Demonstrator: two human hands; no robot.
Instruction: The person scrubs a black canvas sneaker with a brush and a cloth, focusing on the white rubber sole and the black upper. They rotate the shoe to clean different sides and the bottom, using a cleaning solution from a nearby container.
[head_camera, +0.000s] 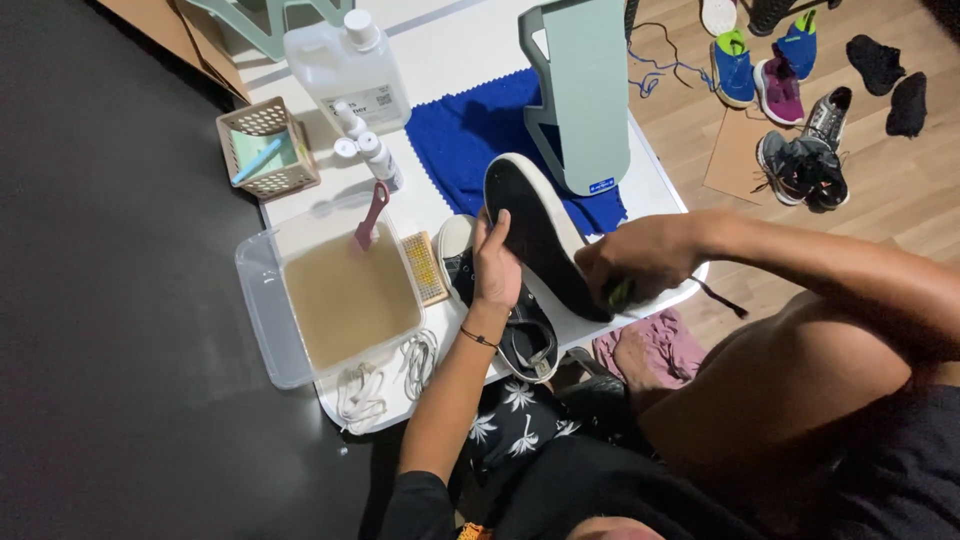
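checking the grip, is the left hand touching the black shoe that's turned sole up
Touching. The head view shows the left hand with its fingers pressed flat against the dark sole of the black shoe, steadying it from the side with no gap visible.

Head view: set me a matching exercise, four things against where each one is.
Things:
1. shoe
2. pink brush
3. laces
4. blue cloth

Places:
A. lying loose at the table's near edge, beside the tub
B. spread on the table under the grey-green stand
C. propped in the tub of murky water
D. held sole up between left hand and right hand

Pairs: 1-D, 2-C, 3-A, 4-B
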